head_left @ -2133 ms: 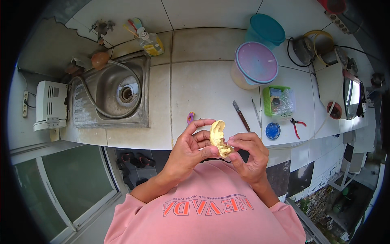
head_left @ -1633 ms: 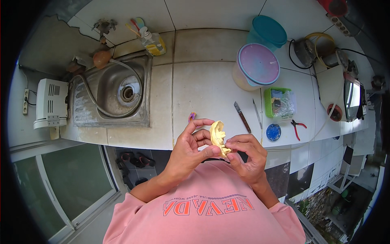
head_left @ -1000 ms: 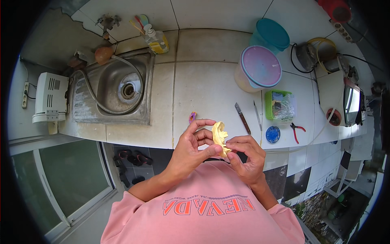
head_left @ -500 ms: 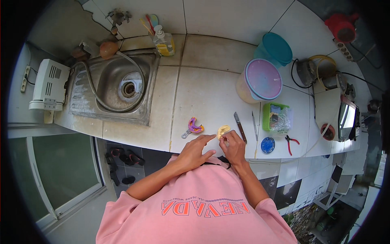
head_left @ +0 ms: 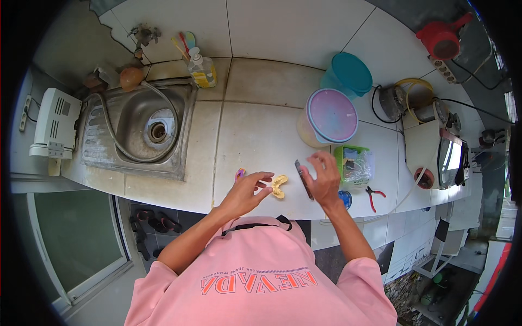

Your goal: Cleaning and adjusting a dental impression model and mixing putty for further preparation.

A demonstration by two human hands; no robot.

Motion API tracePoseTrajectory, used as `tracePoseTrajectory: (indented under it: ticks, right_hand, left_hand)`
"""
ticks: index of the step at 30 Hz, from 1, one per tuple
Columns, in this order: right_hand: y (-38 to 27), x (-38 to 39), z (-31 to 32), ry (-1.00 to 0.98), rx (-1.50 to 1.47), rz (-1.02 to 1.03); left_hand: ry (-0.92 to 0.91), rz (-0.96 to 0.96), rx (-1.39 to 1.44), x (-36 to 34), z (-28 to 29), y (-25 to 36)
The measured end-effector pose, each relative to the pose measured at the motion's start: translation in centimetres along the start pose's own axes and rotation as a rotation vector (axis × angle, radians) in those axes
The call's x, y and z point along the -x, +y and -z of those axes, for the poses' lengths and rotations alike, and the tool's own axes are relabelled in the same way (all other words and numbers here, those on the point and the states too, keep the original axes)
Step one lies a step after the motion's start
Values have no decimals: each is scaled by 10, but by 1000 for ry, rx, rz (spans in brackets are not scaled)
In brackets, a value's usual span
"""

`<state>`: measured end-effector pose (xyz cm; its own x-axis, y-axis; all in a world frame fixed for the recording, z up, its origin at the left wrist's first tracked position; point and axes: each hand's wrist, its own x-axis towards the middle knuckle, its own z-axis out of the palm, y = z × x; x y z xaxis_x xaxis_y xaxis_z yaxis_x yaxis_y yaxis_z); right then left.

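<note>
The yellow cast point(head_left: 279, 186) lies on the counter point(head_left: 261, 141) slightly below the middle of the frame, and the left hand point(head_left: 244, 194) is released beside it, with thumb and fingers spread toward it and the forearm rising from the lower left. Right of centre, the right hand point(head_left: 325, 179) bends its fingers over the knife point(head_left: 305, 183), forearm coming from the lower right, but I cannot tell whether it grasps anything. In my judgement, gripping only the handle, away from the blade, and steadying the cast lightly would be safest.
</note>
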<state>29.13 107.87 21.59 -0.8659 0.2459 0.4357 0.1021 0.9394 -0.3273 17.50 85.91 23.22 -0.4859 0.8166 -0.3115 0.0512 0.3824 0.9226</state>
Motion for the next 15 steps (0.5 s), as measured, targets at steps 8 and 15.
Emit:
tracePoseTrajectory:
  ticks: [8,15]
  right_hand:
    - [78,-54,9,-133,224,122]
    - [88,-64,10,2,111,140]
  left_hand:
    - [257,-165,77,-146,-43,42]
    - [517,-188,87,-181,-71,34]
